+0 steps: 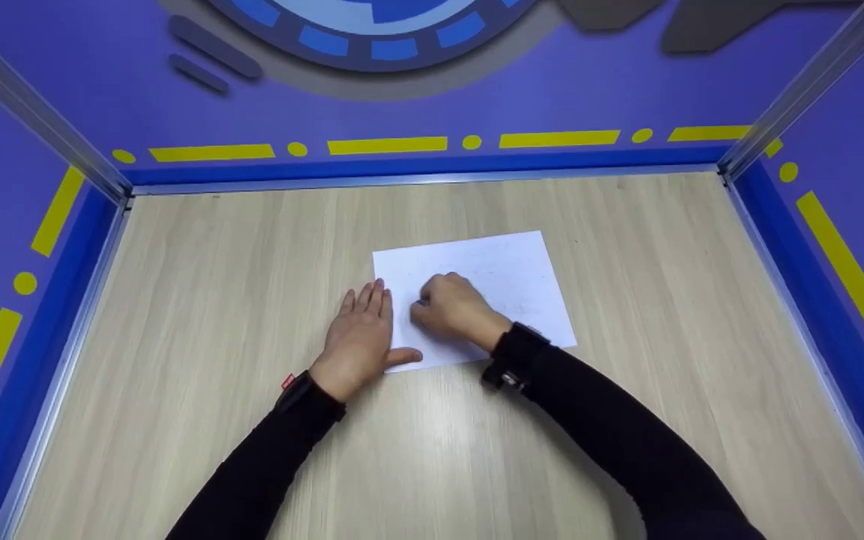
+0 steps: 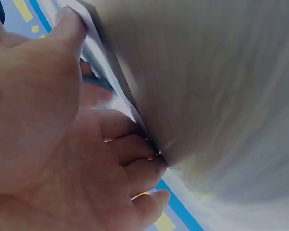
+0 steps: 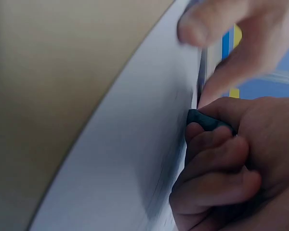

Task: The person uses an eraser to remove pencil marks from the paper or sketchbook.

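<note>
A white sheet of paper lies on the table, with faint grey marks and small dark specks on it. My left hand rests flat at the sheet's left edge, fingers straight and thumb spread over the lower left corner. Over the left-middle of the sheet, my right hand grips a small dark teal eraser between thumb and curled fingers. In the right wrist view the eraser's end is right at the paper surface. Most of the eraser is hidden inside the fingers.
The wood-grain table is bounded at the back and sides by blue-purple panels with yellow dashes and metal edging. Black sleeves and wrist straps cover both forearms.
</note>
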{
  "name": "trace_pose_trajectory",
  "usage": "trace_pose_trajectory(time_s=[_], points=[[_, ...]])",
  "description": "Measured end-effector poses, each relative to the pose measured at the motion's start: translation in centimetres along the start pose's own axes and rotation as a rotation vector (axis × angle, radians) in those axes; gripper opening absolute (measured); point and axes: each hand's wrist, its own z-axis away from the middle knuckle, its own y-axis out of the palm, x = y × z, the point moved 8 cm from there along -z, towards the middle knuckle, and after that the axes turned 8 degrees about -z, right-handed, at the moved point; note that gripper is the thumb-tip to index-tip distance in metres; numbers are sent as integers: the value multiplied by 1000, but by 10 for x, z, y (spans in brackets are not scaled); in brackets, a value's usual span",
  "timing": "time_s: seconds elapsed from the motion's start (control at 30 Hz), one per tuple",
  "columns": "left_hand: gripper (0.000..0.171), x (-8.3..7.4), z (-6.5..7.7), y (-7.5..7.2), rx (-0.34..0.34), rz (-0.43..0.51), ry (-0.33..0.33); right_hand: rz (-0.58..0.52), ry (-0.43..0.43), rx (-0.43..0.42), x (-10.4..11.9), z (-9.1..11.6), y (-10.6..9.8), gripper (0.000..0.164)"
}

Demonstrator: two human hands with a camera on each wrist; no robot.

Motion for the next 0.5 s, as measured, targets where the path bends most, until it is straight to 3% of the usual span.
trace_pose_trajectory(time_s=[0.1, 0.23, 0.37, 0.5], points=[[121, 0, 0, -2, -4, -9, -4, -21, 8, -61, -30, 10, -25, 26], [121, -1, 0, -3, -1, -4, 2, -81, 30, -99, -82, 30, -60, 37], [120, -2, 1, -3, -7, 10, 13, -88, 133, -136, -133, 55, -93, 40], [120, -1, 1, -2, -7, 10, 5, -56, 189, -140, -157, 69, -111, 45]])
